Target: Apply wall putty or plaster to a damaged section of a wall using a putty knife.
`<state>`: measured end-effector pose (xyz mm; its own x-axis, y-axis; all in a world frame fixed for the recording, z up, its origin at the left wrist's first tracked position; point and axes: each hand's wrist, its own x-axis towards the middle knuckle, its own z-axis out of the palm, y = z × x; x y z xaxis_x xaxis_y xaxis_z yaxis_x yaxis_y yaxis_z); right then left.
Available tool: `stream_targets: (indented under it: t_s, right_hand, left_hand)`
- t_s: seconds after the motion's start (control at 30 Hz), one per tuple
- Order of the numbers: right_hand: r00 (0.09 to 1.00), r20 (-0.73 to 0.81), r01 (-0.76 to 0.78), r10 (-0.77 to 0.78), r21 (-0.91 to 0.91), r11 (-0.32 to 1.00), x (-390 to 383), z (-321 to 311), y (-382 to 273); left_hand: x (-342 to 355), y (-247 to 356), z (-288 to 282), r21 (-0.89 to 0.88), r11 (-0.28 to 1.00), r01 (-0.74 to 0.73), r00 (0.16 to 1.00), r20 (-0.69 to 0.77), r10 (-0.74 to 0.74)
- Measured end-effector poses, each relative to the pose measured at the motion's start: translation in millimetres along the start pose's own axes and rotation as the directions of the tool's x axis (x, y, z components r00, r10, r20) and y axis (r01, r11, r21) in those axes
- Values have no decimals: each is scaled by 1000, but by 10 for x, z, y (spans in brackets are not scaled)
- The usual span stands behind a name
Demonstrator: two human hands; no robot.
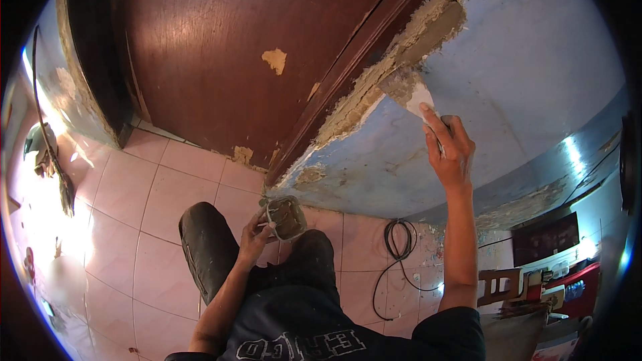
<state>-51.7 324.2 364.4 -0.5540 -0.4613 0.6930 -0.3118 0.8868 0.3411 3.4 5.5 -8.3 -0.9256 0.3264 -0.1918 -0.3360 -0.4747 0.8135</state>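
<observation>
My right hand [452,152] grips a putty knife [419,95], index finger stretched along it. The knife's blade lies against the wall, at the rough strip of grey-brown mortar [348,115] beside the door frame. Below, near my knees, my left hand [253,237] is wrapped around the side of a small clear plastic tub [303,227]. Grey-brown paste coats the inside of the tub. Light blue paint [528,53] covers the wall to the right of the mortar, with a ragged edge between them.
A dark brown wooden door [221,40] with chipped patches stands at the left of the frame. Pink tiles [174,194] cover the floor. A coil of black cable [399,241] lies by the wall's foot. Far left is a broom [63,187]; cluttered red furniture [588,287] is far right.
</observation>
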Motion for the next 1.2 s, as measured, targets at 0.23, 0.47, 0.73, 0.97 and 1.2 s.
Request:
stream_targets:
  t_s: [0.23, 0.47, 0.73, 0.97, 1.2]
  right_hand:
    - [990, -56, 131, -129, 29, 991, 71, 258, 217]
    - [995, -23, 98, -99, -41, 994, -15, 281, 341]
    - [985, 166, -11, 39, -169, 986, -317, -196, 277]
    - [917, 136, -397, 374, 381, 835, -533, -314, -285]
    - [686, 621, -712, 379, 466, 525, -81, -87, -150]
  left_hand:
    - [-36, -1, -7, 32, 999, -22, 1000, 5, 22]
    - [11, -66, -14, 70, 997, 26, 999, -25, -24]
    - [-16, 33, 58, 60, 998, 34, 999, -6, -34]
    - [18, 25, 49, 28, 1000, 6, 1000, 25, -7]
    - [-7, -37, -14, 37, 999, 2, 1000, 10, -3]
